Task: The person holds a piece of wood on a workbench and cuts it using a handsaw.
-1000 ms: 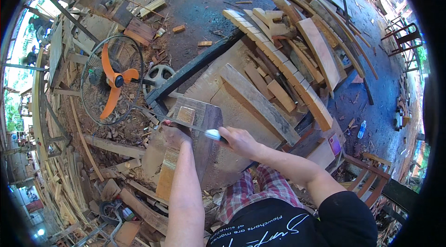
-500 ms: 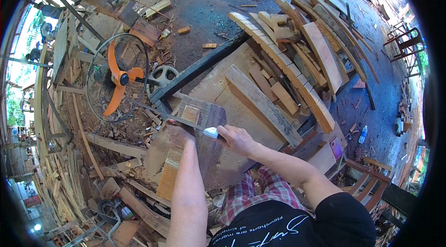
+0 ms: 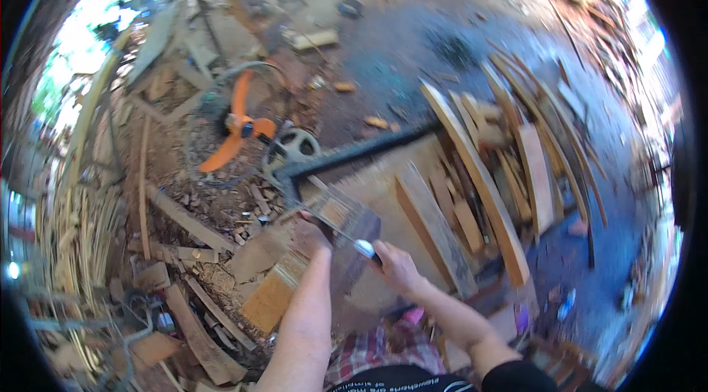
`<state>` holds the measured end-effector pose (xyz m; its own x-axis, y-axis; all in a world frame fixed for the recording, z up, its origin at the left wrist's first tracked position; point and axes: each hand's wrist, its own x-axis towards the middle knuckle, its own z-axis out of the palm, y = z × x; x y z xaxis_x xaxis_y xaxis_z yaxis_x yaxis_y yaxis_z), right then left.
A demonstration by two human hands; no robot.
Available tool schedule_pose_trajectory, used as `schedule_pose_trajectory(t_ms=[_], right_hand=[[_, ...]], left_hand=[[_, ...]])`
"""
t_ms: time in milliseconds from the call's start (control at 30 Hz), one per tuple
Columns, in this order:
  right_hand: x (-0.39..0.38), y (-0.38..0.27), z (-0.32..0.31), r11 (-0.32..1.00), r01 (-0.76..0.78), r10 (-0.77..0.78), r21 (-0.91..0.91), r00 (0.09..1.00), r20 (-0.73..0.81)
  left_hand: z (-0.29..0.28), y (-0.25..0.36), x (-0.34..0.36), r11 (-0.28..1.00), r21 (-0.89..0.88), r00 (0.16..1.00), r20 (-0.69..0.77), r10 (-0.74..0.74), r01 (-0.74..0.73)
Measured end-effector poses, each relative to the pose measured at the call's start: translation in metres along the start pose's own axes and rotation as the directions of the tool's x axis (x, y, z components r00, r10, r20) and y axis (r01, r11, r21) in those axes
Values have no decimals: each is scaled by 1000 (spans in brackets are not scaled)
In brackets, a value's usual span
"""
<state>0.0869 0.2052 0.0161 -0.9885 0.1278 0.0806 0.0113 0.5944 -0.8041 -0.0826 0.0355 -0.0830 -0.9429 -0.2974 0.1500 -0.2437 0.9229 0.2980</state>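
My right hand (image 3: 397, 266) is closed around the dark handle of a long narrow-bladed hand tool (image 3: 363, 248) with a white collar. Its thin metal blade slants up and left across a wooden board (image 3: 276, 296); whether it is a file or a saw does not show clearly. My left hand (image 3: 310, 236) is bent over the board beside the blade, its fingers closed on the wood, though blur softens them. Under the board sits a thick, dark wooden block (image 3: 363, 224) on a dusty work surface (image 3: 369, 178).
Beyond my hands stands a fan with orange blades (image 3: 238, 126), next to a spoked wheel (image 3: 295, 147). A dark beam (image 3: 361, 150) edges the surface. Thick planks (image 3: 435, 230) and a long curved timber (image 3: 479, 182) lie to the right. Offcuts (image 3: 195, 219) litter the left.
The whole view has swung, so the fan, timbers and bench appear farther right and lower, with more blur. Both hands keep their hold, and the tool still crosses the board.
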Motion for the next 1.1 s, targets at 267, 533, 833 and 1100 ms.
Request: schedule_pose_trajectory(t_ms=[267, 533, 833, 1100], right_hand=[[-133, 32, -70, 997, -61, 58, -39, 996, -63], [-14, 9, -10, 1000, -14, 14, -10, 999, -32], [-128, 29, -69, 971, -238, 238, 6, 971, -8], [-24, 11, -18, 990, -134, 134, -36, 991, 14]], left_hand=[[-45, 55, -22, 996, 74, 997, 52, -48, 44], [-35, 45, -21, 994, 42, 990, 94, -105, 102], [-52, 56, -19, 989, 113, 984, 142, -107, 92], [-40, 55, -22, 994, 18, 989, 103, -111, 109]])
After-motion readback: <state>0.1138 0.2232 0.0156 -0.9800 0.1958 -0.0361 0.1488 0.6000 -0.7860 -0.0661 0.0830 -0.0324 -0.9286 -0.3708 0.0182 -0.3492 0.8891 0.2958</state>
